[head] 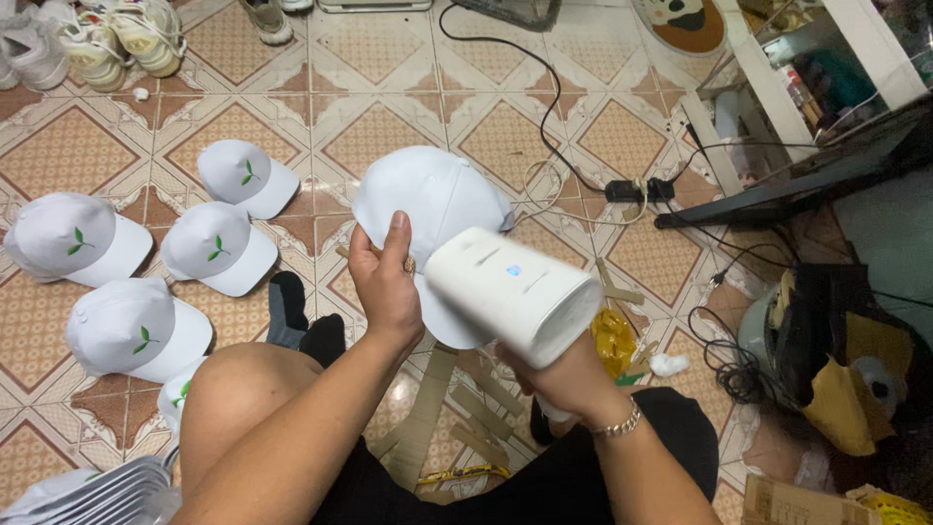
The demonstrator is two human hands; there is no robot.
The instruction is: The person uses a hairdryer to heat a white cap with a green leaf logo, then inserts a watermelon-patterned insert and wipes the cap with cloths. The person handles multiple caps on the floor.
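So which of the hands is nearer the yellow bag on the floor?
Right. The right hand, gripping the white handheld device, sits just left of the yellow bag; the left hand holds the white cap farther left.

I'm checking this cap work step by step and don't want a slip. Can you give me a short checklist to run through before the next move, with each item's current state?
1. Left hand grips the plain white cap: ok.
2. Right hand holds the white handheld device: ok.
3. Device's front end turned toward the cap: cannot tell.
4. Blue light on the device lit: ok.
5. Finished caps with green leaf marks lie apart on the floor: ok.
6. Cords on the floor away from the hands: ok.
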